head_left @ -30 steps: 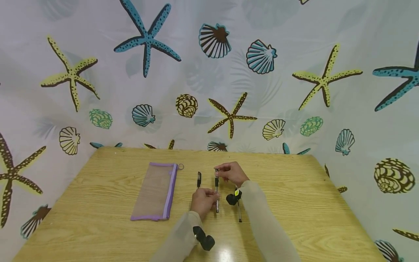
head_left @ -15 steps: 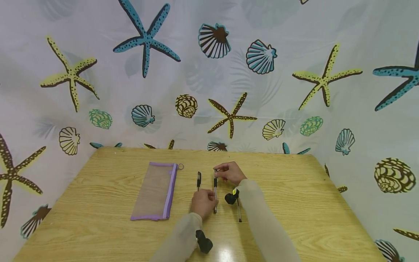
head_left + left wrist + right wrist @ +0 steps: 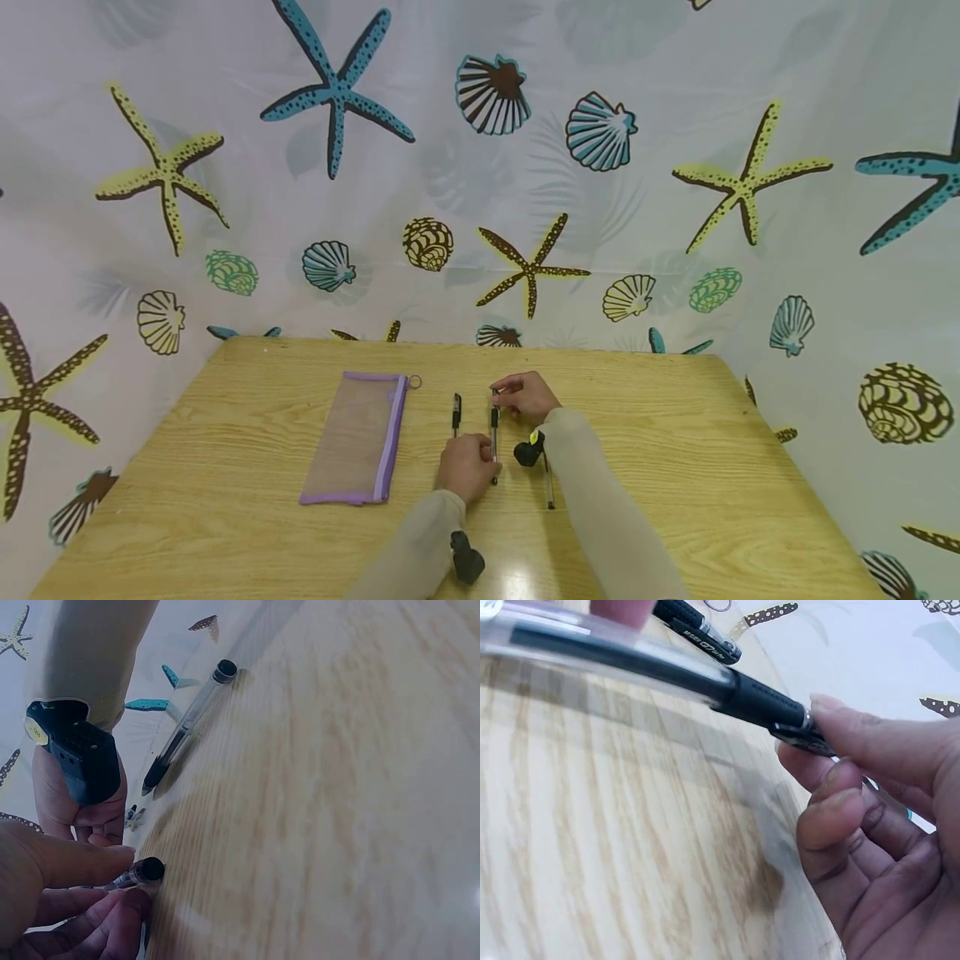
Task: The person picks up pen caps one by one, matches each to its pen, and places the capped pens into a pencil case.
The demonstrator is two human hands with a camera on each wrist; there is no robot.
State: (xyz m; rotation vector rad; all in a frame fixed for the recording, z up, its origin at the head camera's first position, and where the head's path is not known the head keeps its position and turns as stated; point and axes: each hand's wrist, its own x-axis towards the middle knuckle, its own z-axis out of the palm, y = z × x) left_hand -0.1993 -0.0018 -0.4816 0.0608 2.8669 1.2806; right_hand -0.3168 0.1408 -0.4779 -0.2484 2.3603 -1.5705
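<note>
Only one marking shows, and it cannot be read. In the right wrist view, small white lettering runs along the black pen cap (image 3: 697,636) lying on the counter (image 3: 592,847) just beyond the right hand's grip. It is too small and blurred to make out. Nothing else carries any text, number or sign.
</note>
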